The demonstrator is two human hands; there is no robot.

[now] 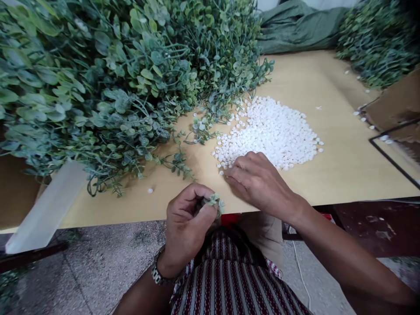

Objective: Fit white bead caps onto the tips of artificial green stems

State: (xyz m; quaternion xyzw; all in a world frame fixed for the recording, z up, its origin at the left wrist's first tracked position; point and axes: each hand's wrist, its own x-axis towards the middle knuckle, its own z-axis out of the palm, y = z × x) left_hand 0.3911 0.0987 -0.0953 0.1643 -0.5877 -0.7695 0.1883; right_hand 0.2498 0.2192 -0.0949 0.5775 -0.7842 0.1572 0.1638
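My left hand (190,218) is closed round a small sprig of artificial leaves (215,201) at the table's near edge. Its pale green tip pokes out between thumb and forefinger; the rest is hidden in the fingers. My right hand (254,179) rests at the near edge of a heap of small white plastic discs (272,131). Its fingers are bent together, and the fingertips are down by a lone white disc (221,173). Whether anything is pinched in them is hidden.
A large mass of artificial greenery (131,78) covers the table's left and back. Loose sprigs (179,162) lie before it. A translucent white strip (49,208) juts over the left edge. On the right are a cardboard box (397,100), a black bent rod (390,162) and more greenery (380,43).
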